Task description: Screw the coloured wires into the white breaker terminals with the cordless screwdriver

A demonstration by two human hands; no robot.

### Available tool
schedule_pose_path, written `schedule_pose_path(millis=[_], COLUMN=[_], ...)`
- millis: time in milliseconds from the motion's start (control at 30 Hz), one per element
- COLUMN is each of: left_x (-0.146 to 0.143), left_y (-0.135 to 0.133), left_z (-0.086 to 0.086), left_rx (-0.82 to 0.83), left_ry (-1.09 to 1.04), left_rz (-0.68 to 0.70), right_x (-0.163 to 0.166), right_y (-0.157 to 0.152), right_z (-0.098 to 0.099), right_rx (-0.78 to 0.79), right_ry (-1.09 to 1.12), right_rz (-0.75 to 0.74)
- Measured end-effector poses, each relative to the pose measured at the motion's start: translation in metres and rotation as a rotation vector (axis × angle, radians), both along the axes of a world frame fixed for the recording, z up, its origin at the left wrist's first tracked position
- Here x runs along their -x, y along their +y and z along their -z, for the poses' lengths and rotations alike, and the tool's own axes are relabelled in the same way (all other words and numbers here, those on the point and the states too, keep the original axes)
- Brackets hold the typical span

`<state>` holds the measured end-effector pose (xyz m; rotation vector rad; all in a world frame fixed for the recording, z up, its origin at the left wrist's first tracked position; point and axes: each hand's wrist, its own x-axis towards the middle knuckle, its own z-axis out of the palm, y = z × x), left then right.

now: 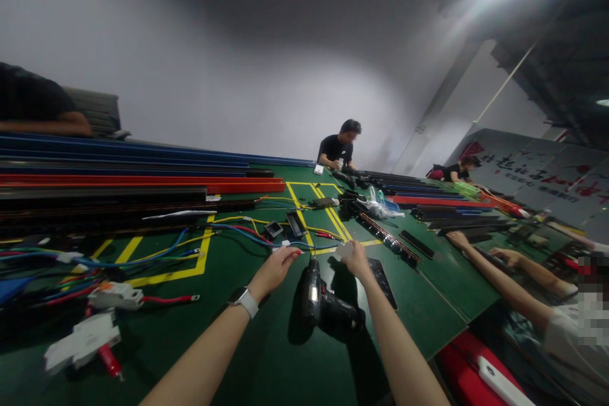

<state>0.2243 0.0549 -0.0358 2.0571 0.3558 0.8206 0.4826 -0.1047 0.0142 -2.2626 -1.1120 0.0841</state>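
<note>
My left hand (276,268), with a watch on its wrist, pinches a small piece that shows red at the fingertips. Its kind is too small to make out. A little white part (285,243) shows just above those fingers. In my right hand (358,261) is a small pale, see-through piece (343,250), held between thumb and fingers. Between my forearms a black cordless drill (313,295) lies on the green table (257,355), its bit pointing away from me. Beside my right hand lies a dark flat tablet-like panel (382,282), partly covered by the wrist.
Blue, yellow and red cables (238,228) run across the left, near white circuit breakers (83,339). Long red rails (238,185) and a black strip (417,243) lie farther back. A co-worker (339,147) sits opposite; another person's arms (504,285) reach in from the right.
</note>
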Motion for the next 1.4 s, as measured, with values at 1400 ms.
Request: schedule_pose_path(millis=[1400], left_x=[-0.002], left_y=[0.001], left_z=[0.008], left_rx=[0.029], left_ry=[0.082], left_rz=[0.036], right_x=[0.109], right_y=[0.004], right_z=[-0.023], right_rx=[0.112], right_ry=[0.083], right_rz=[-0.447])
